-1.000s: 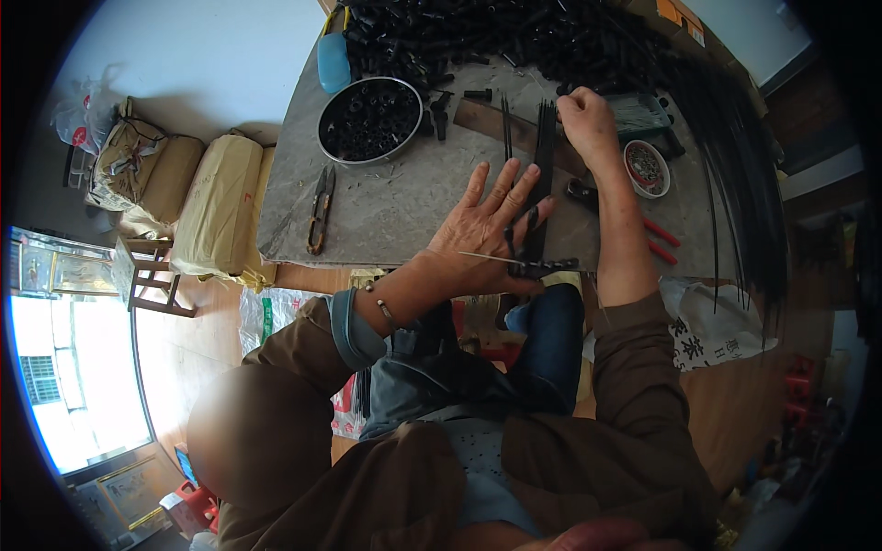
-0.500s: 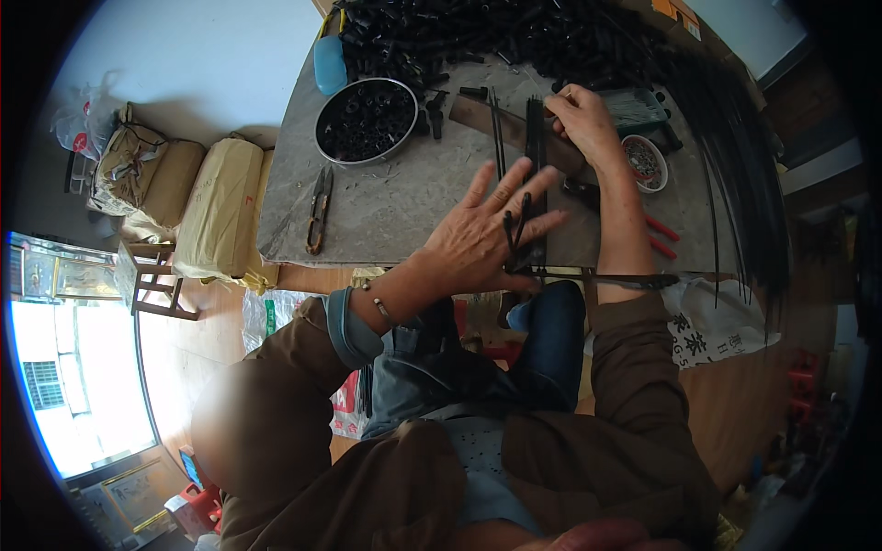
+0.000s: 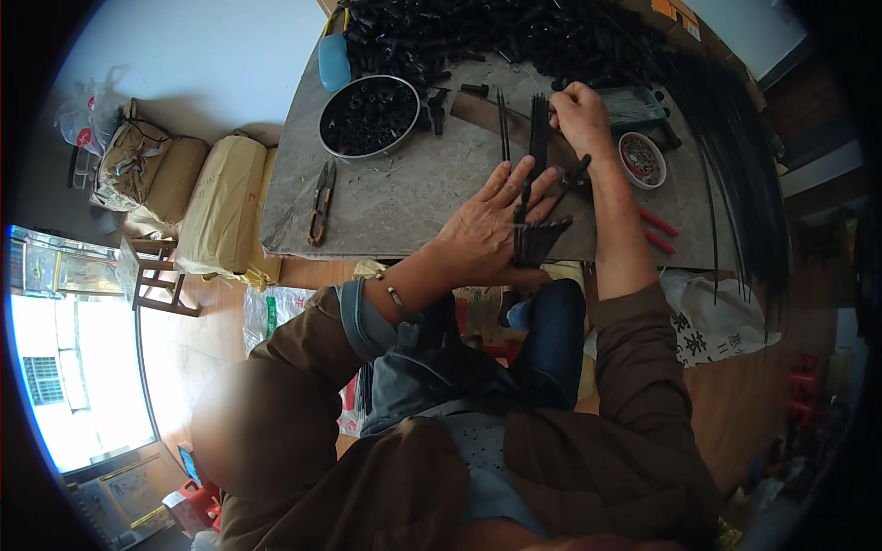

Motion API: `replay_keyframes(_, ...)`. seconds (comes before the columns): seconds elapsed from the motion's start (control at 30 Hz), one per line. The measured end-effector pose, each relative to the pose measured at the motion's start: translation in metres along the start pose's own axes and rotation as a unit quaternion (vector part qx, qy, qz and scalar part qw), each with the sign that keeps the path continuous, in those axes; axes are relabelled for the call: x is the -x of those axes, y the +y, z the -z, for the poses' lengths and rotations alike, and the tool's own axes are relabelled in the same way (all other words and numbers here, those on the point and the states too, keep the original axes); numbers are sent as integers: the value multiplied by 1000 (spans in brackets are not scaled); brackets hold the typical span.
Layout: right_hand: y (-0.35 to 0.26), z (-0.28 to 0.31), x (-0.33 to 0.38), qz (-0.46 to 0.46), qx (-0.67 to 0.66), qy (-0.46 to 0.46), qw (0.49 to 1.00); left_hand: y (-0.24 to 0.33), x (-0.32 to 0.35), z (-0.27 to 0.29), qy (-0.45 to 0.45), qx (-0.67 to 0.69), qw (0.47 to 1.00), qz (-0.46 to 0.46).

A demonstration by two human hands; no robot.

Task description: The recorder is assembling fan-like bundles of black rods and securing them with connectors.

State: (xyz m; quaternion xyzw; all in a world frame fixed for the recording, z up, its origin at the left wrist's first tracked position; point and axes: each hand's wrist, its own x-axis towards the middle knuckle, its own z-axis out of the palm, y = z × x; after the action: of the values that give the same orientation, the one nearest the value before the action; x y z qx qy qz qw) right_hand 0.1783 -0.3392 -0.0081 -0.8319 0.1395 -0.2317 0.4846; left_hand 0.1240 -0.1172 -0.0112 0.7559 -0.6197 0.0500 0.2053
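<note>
My left hand (image 3: 491, 225) lies over a bundle of thin black strips (image 3: 540, 124) near the table's front edge, fingers stretched out across them. A dark slender object (image 3: 544, 241), smeared by motion, shows at its fingers; its kind is unclear. At the far end of the bundle my right hand (image 3: 582, 115) is closed, thumb and fingers pinched together. A small dark bit shows at those fingertips, but what they hold is mostly hidden. Beside the bundle, a couple of separate black strips (image 3: 503, 124) lie across a flat brown bar (image 3: 478, 115).
A round metal bowl of black tubular pieces (image 3: 335, 147) and scissors (image 3: 320, 207) are at left. Black parts (image 3: 514, 37) pile up at the back. A small white bowl (image 3: 652, 184), red-handled tool (image 3: 658, 230) and long black strips (image 3: 735, 174) are at right.
My left hand has come down onto the strips, its fingers closer together. The dark slender object at it has swung away from my right forearm. My right hand stays pinched at nearly the same spot.
</note>
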Motion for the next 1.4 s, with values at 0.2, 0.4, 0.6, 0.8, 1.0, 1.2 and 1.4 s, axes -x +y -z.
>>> replay_keyframes(0.2, -3, 1, 3, -70, -118, -25, 990, 3, 0, 4, -25, -8, 999, 28)
replay_keyframes(0.4, -8, 7, 5, -48, -132, -39, 989, 3, -2, 3, -9, -28, 1000, 8)
replay_keyframes(0.6, -39, 55, 61, 128, 60, 79, 987, 4, 13, 3, -2, -14, 1000, -3)
replay_keyframes(0.8, -14, 111, 125, 192, 379, -58, 904, 2, 18, 5, -11, -3, 1000, -16)
replay_keyframes(1.0, 2, 112, 133, 277, 365, -47, 888, 4, 21, 4, -18, -25, 999, -10)
replay_keyframes(1.2, 8, 112, 119, 275, 388, -86, 876, 2, 22, 0, 7, -8, 1000, -10)
replay_keyframes(1.4, 15, 110, 98, 231, 309, -25, 922, 2, 21, 4, -9, -3, 1000, -2)
